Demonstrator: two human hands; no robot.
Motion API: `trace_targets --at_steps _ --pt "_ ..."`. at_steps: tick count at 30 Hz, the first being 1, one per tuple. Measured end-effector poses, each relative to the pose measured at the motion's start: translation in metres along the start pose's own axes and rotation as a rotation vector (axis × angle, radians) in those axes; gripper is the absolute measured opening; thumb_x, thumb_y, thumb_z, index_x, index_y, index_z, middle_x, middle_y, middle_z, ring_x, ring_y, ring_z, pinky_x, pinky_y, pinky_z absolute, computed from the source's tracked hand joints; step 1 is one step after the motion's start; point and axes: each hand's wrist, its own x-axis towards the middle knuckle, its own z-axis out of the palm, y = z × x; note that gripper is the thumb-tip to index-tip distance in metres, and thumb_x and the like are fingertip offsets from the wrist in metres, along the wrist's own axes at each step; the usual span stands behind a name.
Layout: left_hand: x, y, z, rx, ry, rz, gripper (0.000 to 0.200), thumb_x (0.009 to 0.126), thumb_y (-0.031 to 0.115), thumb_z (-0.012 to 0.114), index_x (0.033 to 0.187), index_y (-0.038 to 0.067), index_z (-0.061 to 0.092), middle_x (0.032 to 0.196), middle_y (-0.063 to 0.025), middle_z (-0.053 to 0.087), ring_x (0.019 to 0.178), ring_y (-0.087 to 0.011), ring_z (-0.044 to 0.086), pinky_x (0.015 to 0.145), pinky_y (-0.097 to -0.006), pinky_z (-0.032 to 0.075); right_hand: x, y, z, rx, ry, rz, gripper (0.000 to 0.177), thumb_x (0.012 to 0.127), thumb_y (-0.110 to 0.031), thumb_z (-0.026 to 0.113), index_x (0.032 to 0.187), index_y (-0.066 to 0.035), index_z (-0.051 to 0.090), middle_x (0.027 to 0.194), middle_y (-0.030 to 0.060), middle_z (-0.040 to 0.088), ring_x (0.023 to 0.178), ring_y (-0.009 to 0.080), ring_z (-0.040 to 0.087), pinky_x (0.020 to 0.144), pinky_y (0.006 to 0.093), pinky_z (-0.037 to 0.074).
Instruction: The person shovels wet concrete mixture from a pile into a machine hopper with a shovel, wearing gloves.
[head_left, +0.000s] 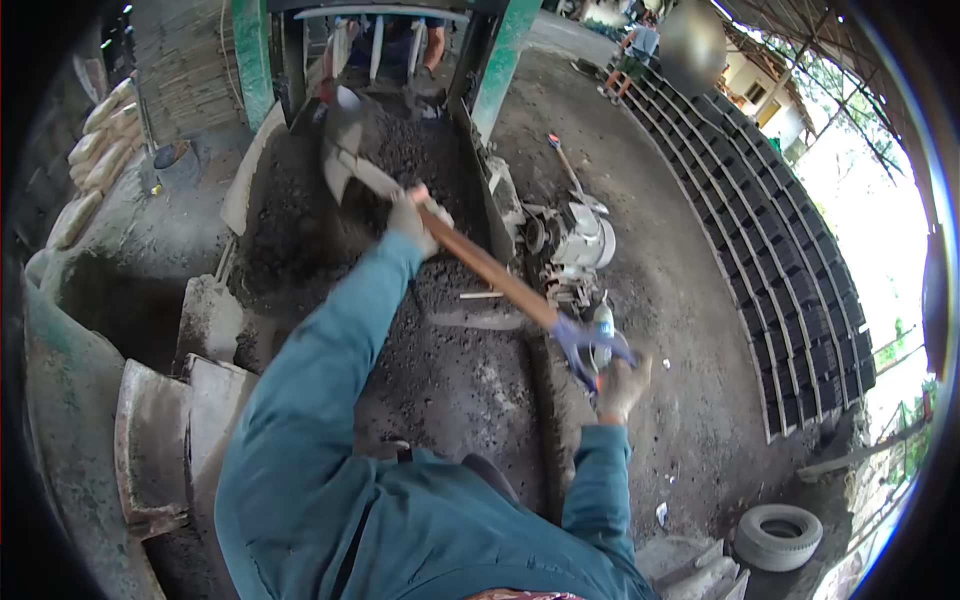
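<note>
The left hand (413, 218), in a glove, is closed around the wooden shaft of the shovel (490, 270), near the blade. The right hand (621, 386) is closed on its blue end grip. The blade is lifted above the dark wet mix (440, 350). A motor (578, 245) stands just beside the shaft, and rows of blocks (780, 250) and a tyre (778, 535) lie on the ground to the right.

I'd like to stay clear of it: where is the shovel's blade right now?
Head view, upper left of centre: the blade is raised over the dark heap, before the green frame, just beyond the left hand gripping the shovel.
</note>
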Motion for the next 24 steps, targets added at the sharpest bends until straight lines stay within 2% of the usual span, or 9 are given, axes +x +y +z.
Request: trace_targets --at_steps 2,4,9,10,11,13,20,23,24 --pt "-0.075 -0.038 0.009 0.019 -0.083 -0.026 0.016 0.091 0.018 0.065 0.085 0.011 0.053 0.071 -0.0051 0.051 0.066 -0.0233 0.052 0.069 -0.0439 0.048 0.0 0.028 -0.037 0.179 -0.061 0.375 0.022 0.083 0.003 0.052 0.103 -0.002 0.061 0.078 0.0103 0.062 0.061 0.0194 0.062 0.053 0.0318 0.05" --pt "-0.145 -0.075 -0.016 0.078 -0.149 -0.09 0.017 0.091 0.019 0.066 0.098 0.004 0.059 0.081 -0.0091 0.059 0.079 -0.0305 0.062 0.082 -0.0506 0.054 0.007 0.109 -0.079 0.096 -0.027 0.593 0.022 0.084 0.003 0.048 0.1 0.001 0.063 0.066 0.0112 0.061 0.045 0.0176 0.055 0.038 0.0322 0.042" --pt "-0.271 -0.158 -0.114 -0.094 0.165 0.079 0.013 0.089 0.018 0.065 0.092 0.006 0.059 0.078 -0.0068 0.062 0.075 -0.0286 0.063 0.084 -0.0476 0.053 0.007 0.249 -0.128 -0.136 -0.465 0.737 0.033 0.087 0.003 0.038 0.108 -0.005 0.061 0.067 0.0086 0.057 0.047 0.0182 0.054 0.04 0.0329 0.043" --pt "-0.296 -0.168 -0.122 -0.099 0.363 0.149 0.013 0.089 0.021 0.063 0.089 0.009 0.058 0.074 -0.005 0.06 0.071 -0.0278 0.061 0.08 -0.0467 0.053 0.002 0.229 -0.123 -0.061 -0.577 0.811 0.028 0.084 0.002 0.043 0.103 -0.003 0.062 0.068 0.0085 0.058 0.051 0.0186 0.056 0.043 0.0331 0.045" --pt "-0.319 -0.178 -0.141 -0.153 0.527 0.208 0.014 0.089 0.022 0.063 0.088 0.009 0.058 0.073 -0.005 0.059 0.07 -0.0278 0.06 0.078 -0.0468 0.053 0.002 0.237 -0.115 -0.269 -0.734 0.621 0.023 0.079 0.005 0.051 0.097 0.001 0.065 0.073 0.0101 0.063 0.052 0.0192 0.059 0.045 0.0327 0.047" --pt "-0.361 -0.199 -0.196 -0.266 0.835 0.328 0.015 0.089 0.024 0.063 0.085 0.011 0.058 0.07 -0.005 0.058 0.068 -0.0277 0.059 0.075 -0.0471 0.053 -0.004 0.2 -0.088 -0.381 -0.934 0.594 0.027 0.078 0.003 0.055 0.103 -0.001 0.063 0.074 0.0113 0.062 0.054 0.0199 0.06 0.047 0.0329 0.049" --pt "-0.514 -0.307 -0.272 -0.604 1.181 0.622 0.023 0.087 0.03 0.061 0.071 0.015 0.055 0.064 0.0001 0.055 0.064 -0.0243 0.057 0.071 -0.0488 0.05 -0.012 0.177 -0.014 -0.166 -1.62 0.756 0.031 0.087 0.003 0.06 0.118 0.001 0.057 0.079 0.0094 0.061 0.059 0.017 0.058 0.051 0.0316 0.049" --pt "-0.548 -0.359 -0.27 -0.713 1.357 0.72 0.024 0.086 0.032 0.059 0.07 0.016 0.053 0.063 0.0013 0.053 0.064 -0.0233 0.056 0.074 -0.0484 0.05 -0.017 0.153 0.018 -0.385 -1.924 0.928 0.026 0.087 -0.001 0.063 0.113 0.002 0.061 0.079 0.0093 0.063 0.064 0.0166 0.062 0.055 0.0307 0.051" --pt "-0.558 -0.377 -0.273 -0.747 1.404 0.74 0.026 0.086 0.034 0.059 0.069 0.015 0.052 0.061 0.0012 0.051 0.063 -0.0229 0.056 0.075 -0.0483 0.049 -0.022 0.14 0.026 -0.468 -2.012 0.826 0.024 0.087 -0.005 0.065 0.109 0.003 0.063 0.079 0.0101 0.064 0.065 0.0172 0.063 0.057 0.0311 0.051"
